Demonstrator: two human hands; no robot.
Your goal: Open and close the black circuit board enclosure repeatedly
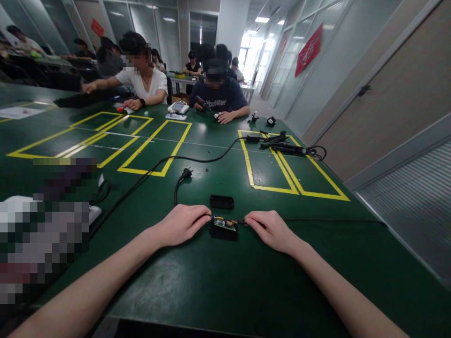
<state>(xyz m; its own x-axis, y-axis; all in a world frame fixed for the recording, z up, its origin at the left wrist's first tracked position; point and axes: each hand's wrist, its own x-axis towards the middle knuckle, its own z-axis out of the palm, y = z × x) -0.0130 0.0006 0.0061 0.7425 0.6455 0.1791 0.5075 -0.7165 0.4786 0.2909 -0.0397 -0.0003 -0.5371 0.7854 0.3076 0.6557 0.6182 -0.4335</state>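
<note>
A small green circuit board [225, 224] with coloured wires lies tilted at the open black adapter case [223, 233]; whether it touches the bottom is hidden. At its left end my left hand [185, 225] is closed in a pinch on the plug's power cord [175, 195], whose black plug [186, 173] rests farther up the table. My right hand [271, 230] pinches the thin black output cable [317, 220] by the board's right end. Just beyond the board sits the other half of the case, a black cover [221, 202] lying hollow side up.
The green table [165, 291] carries yellow tape outlines [250, 171]. Black tools and cords [282, 144] lie at the far right. A long black cable [148, 171] crosses to the left. Two people [220, 94] sit across the table, their hands on small objects. Blurred items [45, 234] stand at left.
</note>
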